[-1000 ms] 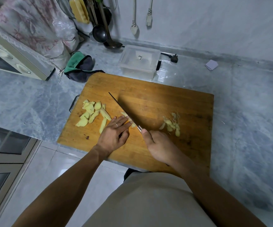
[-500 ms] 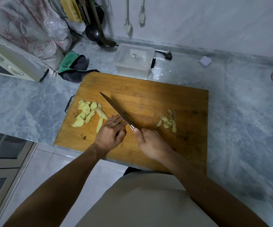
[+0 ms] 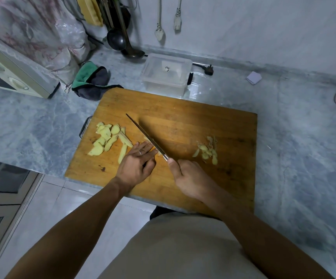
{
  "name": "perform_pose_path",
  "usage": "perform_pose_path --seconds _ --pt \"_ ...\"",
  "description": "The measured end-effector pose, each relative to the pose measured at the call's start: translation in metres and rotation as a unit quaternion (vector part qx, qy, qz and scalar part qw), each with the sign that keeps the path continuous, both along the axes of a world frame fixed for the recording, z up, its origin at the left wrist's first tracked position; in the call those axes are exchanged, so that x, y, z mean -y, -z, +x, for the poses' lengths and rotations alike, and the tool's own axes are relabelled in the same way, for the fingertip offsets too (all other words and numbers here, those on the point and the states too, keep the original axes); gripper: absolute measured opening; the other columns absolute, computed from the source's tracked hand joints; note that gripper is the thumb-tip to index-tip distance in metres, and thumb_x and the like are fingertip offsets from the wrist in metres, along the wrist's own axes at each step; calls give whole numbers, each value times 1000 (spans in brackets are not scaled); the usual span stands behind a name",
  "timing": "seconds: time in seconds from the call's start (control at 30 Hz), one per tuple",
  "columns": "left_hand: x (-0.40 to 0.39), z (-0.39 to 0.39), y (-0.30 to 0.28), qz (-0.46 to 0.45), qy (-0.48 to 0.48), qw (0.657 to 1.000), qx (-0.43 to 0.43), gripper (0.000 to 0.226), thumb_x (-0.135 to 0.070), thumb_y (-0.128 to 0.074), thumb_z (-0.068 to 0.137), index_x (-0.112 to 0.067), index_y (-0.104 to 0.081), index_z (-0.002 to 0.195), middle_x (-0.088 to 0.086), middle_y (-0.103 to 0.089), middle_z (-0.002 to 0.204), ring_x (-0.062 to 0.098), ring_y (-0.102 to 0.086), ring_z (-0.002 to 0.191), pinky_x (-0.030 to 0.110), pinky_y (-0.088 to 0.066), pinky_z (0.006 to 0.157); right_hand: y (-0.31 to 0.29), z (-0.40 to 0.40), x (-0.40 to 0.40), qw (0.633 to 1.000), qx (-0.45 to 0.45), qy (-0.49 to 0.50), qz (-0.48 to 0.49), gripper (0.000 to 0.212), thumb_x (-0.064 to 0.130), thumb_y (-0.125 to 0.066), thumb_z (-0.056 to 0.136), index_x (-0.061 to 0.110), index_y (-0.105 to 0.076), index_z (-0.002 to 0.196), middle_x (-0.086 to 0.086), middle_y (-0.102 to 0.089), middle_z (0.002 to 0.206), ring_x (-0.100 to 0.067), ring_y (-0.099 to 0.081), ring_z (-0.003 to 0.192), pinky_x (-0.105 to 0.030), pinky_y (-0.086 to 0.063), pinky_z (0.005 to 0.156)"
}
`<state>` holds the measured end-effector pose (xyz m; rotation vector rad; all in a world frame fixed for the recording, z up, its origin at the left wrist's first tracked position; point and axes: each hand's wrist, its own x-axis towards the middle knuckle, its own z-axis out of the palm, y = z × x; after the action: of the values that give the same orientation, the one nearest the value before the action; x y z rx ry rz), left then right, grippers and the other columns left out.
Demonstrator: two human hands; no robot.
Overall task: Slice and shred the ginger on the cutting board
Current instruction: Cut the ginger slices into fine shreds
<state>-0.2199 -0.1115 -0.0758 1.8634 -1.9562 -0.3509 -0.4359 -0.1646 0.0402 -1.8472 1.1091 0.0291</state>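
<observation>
A wooden cutting board (image 3: 193, 117) lies on the marble counter. Pale yellow ginger slices (image 3: 107, 138) are piled at its left side, and a small heap of ginger peelings (image 3: 206, 151) sits at its right. My right hand (image 3: 189, 178) grips the handle of a narrow knife (image 3: 145, 135), whose blade points up and left across the board. My left hand (image 3: 137, 164) lies with straight fingers pressing a small piece of ginger (image 3: 159, 153) right beside the blade; most of that piece is hidden under the fingers.
A clear plastic box (image 3: 166, 74) stands just behind the board. A green and grey cloth (image 3: 91, 80) lies at the board's back left corner, next to an appliance (image 3: 12, 77). Ladles (image 3: 116, 40) hang on the wall. A plug (image 3: 208, 69) and a white paper (image 3: 253, 77) lie at the back.
The knife and both hands stay at the same spot on the board, with the blade shifting slightly against the piece under my left fingers. The camera view has shifted a little.
</observation>
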Motion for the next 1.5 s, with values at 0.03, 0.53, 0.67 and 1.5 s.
perform_pose_path --seconds 0.03,0.53,0.67,1.5 --pt "0 0 0 1 -1 1000 2 40 -26 -46 96 -12 -67 127 11 -59 138 24 -45 138 49 -29 117 1 1 0 1000 -4 -2 0 55 51 -26 108 18 -50 71 -3 -58 73 -15 -57 67 -33 -41 62" --pt "5 -9 -9 -51 3 999 1 23 -12 -57 93 -7 -68 112 12 -68 115 30 -60 114 53 -44 100 7 10 0 1000 -8 5 15 57 53 -26 107 18 -50 69 -2 -57 68 -13 -55 63 -31 -38 59" --pt "6 -11 -10 -76 7 997 -5 16 -8 -60 88 -5 -69 102 13 -69 105 31 -61 106 55 -49 93 12 12 -6 1000 -16 14 11 54 56 -26 106 22 -49 71 -2 -59 75 -14 -56 68 -30 -38 65" --pt "3 -9 -5 -35 -28 999 -4 41 -29 -50 92 -4 -72 116 19 -66 125 32 -58 124 52 -41 109 -6 3 8 997 -6 27 72 70 57 -20 106 8 -52 68 -11 -50 51 -19 -48 36 -30 -45 47"
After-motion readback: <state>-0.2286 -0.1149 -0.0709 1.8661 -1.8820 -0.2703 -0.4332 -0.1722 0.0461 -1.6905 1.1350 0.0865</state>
